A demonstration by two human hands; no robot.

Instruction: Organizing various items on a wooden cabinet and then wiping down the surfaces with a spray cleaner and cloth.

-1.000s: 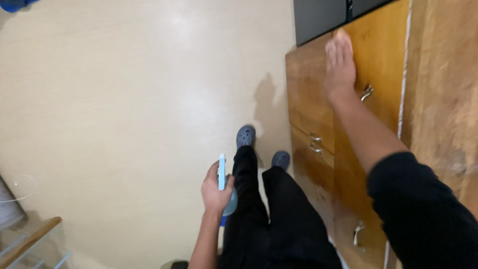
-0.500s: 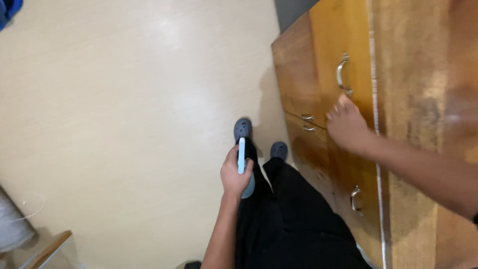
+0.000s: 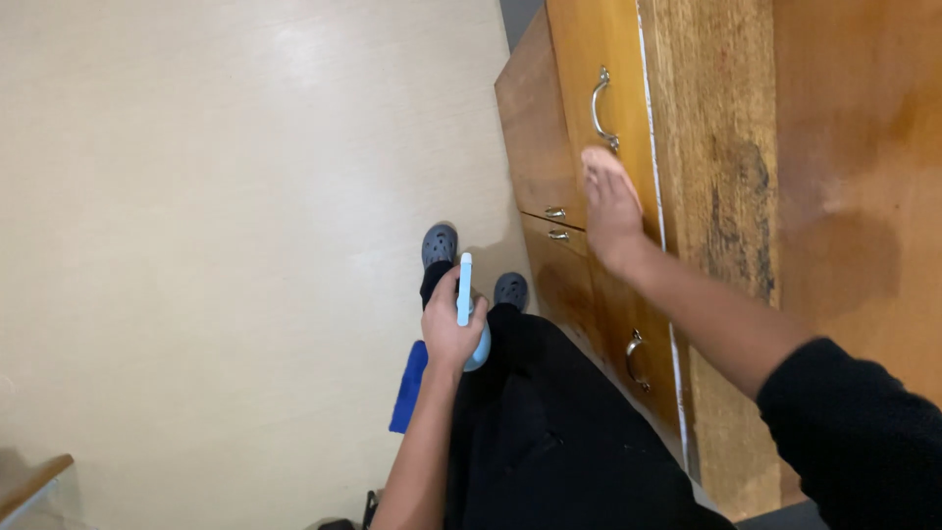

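Flat palm on the cabinet door, spray bottle gripped at the hip.

Largest first: the pale floor (image 3: 216, 196) fills the left, and the wooden cabinet (image 3: 726, 147) runs up the right edge from five o'clock to twelve. The right hand (image 3: 610, 208) lies spread and flat on the cabinet door, fingers apart and gripping nothing, its fingertips just below the curved metal handle (image 3: 600, 108) at about twelve o'clock from the palm. The left hand (image 3: 449, 329) is wrapped tight round a light blue spray bottle (image 3: 469, 312), long axis running roughly twelve to six, nozzle up. A blue cloth (image 3: 406, 388) hangs at seven o'clock from that hand. The right hand is the nearer to the handle; the bottle sits well apart from it.
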